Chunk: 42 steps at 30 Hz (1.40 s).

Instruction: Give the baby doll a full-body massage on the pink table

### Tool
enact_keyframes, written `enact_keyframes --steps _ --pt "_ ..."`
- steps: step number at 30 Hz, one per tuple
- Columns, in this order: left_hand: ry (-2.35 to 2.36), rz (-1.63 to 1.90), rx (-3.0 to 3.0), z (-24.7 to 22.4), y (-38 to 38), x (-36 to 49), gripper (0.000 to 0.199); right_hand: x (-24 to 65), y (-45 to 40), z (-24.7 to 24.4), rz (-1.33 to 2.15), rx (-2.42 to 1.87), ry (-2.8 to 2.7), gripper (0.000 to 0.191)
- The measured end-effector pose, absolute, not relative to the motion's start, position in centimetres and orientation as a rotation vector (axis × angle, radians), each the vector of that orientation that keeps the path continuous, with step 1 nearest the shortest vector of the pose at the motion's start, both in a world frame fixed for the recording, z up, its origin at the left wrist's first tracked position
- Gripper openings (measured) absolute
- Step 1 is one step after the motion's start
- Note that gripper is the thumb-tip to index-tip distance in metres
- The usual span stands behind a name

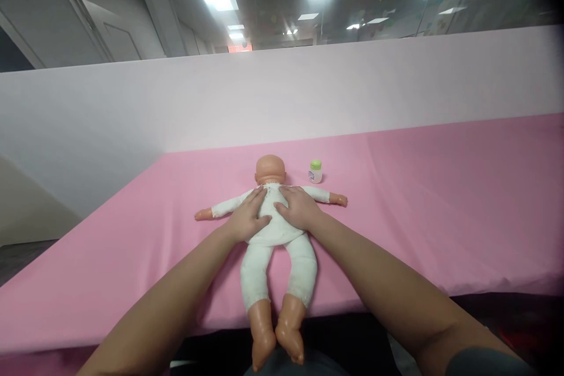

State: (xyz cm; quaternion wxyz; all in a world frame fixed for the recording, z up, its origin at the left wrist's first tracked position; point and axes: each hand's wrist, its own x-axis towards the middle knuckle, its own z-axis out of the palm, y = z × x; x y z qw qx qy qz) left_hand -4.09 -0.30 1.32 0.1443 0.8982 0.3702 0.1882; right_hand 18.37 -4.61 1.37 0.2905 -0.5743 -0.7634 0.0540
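Observation:
A baby doll (pixel 278 222) with a white cloth body lies face down on the pink-covered table, its bald head away from me and its arms spread wide. Its feet hang over the near edge. My left hand (pixel 249 216) rests flat on the left side of the doll's upper back, fingers stretched toward the shoulder. On the right side of the back lies my right hand (pixel 297 207), also flat with the thumb pointing inward. Neither hand grips anything. A small clear jar (pixel 315 173) with a green lid stands to the right of the doll's head.
Pink cloth (pixel 418 200) covers the table, with slight folds. A low white wall (pixel 282 100) runs along the far side, with glass above it reflecting ceiling lights. A door (pixel 121 26) shows at the upper left. The table's near edge is close to my body.

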Motion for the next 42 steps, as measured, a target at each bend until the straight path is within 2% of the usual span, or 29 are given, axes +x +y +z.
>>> enact_keyframes --steps 6,11,15,20,23,27,33,36,39,42 --pt "1.054 0.577 2.524 1.1 0.1 -4.2 0.082 18.7 -4.2 1.3 0.179 -1.508 -2.031 0.049" --pt "1.027 0.758 2.465 1.0 -0.1 -4.4 0.076 19.0 -4.4 1.4 0.227 -1.459 -1.962 0.046" --pt "1.079 0.907 2.411 1.3 -0.7 -4.5 0.065 19.5 -4.6 1.4 0.240 -1.428 -1.866 0.045" --pt "1.301 1.058 2.301 2.1 -1.2 -4.8 0.046 20.6 -4.7 1.8 0.172 -1.518 -1.730 0.032" --pt "1.506 1.007 2.223 2.8 -1.4 -5.1 0.038 21.1 -5.0 2.0 0.218 -1.649 -1.697 0.041" --pt "1.661 0.777 2.105 2.9 -1.2 -5.4 0.045 21.0 -5.4 2.0 0.296 -1.738 -1.772 0.057" --pt "1.638 0.763 1.988 2.2 -0.6 -5.6 0.064 20.7 -4.9 1.2 0.351 -1.758 -1.846 0.061" --pt "1.452 0.782 1.911 2.4 -0.9 -5.4 0.076 20.8 -4.4 0.9 0.388 -1.749 -1.825 0.060" --pt "1.071 0.809 1.831 2.5 -1.3 -4.9 0.076 20.8 -4.1 0.8 0.464 -1.752 -1.771 0.060" --pt "0.959 0.868 1.719 2.5 -1.2 -4.5 0.082 20.4 -4.2 0.8 0.613 -1.689 -1.687 0.058"
